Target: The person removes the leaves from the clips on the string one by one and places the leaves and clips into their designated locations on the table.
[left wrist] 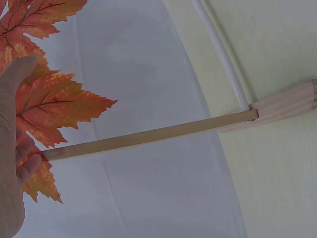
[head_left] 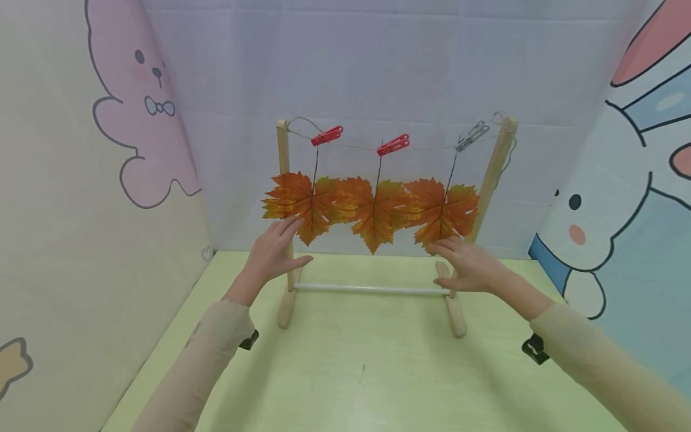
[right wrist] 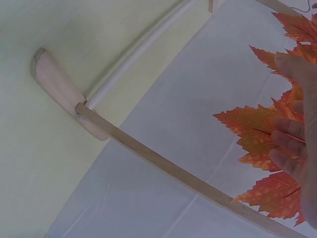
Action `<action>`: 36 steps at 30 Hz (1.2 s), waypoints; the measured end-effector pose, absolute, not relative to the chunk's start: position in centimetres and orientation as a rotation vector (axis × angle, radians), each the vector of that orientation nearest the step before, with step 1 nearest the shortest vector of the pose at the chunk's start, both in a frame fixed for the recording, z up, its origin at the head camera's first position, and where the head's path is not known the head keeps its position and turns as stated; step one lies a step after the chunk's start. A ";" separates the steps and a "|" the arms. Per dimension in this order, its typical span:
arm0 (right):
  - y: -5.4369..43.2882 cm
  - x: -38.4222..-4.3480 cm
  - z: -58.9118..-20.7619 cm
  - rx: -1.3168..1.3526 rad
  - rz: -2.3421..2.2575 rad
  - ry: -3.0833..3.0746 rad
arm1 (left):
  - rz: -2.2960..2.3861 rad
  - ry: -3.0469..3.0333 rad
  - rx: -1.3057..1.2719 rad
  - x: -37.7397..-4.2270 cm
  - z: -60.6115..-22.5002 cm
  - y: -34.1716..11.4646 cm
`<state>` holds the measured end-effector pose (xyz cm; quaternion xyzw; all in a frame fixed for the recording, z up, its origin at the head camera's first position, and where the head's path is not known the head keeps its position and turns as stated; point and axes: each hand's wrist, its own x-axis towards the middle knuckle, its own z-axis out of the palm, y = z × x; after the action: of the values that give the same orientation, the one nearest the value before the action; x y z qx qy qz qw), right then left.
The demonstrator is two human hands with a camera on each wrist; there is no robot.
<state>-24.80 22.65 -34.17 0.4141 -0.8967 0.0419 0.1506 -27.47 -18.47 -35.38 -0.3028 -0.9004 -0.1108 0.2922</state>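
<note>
Three orange maple leaves hang in a row by dark stems: a left leaf (head_left: 302, 201), a middle leaf (head_left: 375, 210) and a right leaf (head_left: 442, 207). Two red clothespins (head_left: 327, 135) and a grey clothespin (head_left: 472, 137) fasten the stems to a thin string (head_left: 353, 146). My left hand (head_left: 272, 251) is at the lower edge of the left leaf, fingers extended and thumb apart. By the right leaf's bottom edge is my right hand (head_left: 468, 264), its fingers also extended. Both wrist views show leaves behind the fingers; whether they touch cannot be made out.
The string spans two wooden posts (head_left: 284, 150) on wooden feet (head_left: 456, 315), joined low down by a white rod (head_left: 372, 290). This rack stands on a pale green table (head_left: 351, 372). White cloth (head_left: 378, 66) hangs behind it, with cartoon-printed walls at both sides.
</note>
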 end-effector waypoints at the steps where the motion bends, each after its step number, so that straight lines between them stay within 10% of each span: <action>1: 22.6 -24.9 -34.0 1.205 0.124 -2.553 | -0.292 -2.388 -0.812 -27.5 -35.2 -18.4; 36: 20.6 -26.0 -30.2 1.281 0.013 -2.418 | -0.411 -2.336 -0.650 -29.7 -28.3 -15.1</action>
<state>-26.04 20.64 -30.24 0.4584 -0.8656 0.0045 0.2013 -29.73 -15.09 -28.31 -0.2490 -0.8952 -0.1574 0.3345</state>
